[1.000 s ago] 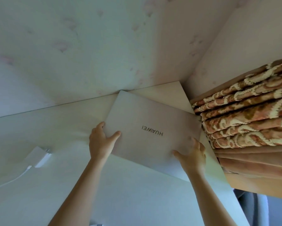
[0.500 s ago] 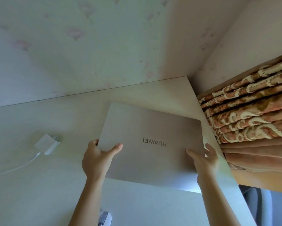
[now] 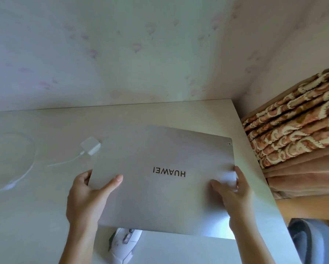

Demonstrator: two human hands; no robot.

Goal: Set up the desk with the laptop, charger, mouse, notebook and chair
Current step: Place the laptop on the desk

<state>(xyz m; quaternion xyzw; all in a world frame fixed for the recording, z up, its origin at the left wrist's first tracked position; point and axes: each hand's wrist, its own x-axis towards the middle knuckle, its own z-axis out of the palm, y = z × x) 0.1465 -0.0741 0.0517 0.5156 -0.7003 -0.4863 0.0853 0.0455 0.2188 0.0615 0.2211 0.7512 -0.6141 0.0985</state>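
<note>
Both hands are gripping a closed silver laptop (image 3: 160, 178) by its sides: left hand (image 3: 87, 199) with thumb lying on the lid, right hand (image 3: 234, 195) likewise, holding it over the right part of the white desk (image 3: 36, 216). White charger (image 3: 90, 145) with its cable is lying on the desk just left of the laptop; white mouse (image 3: 124, 244) is sitting partly under its near edge, patterned curtain (image 3: 297, 119) hanging at right.
</note>
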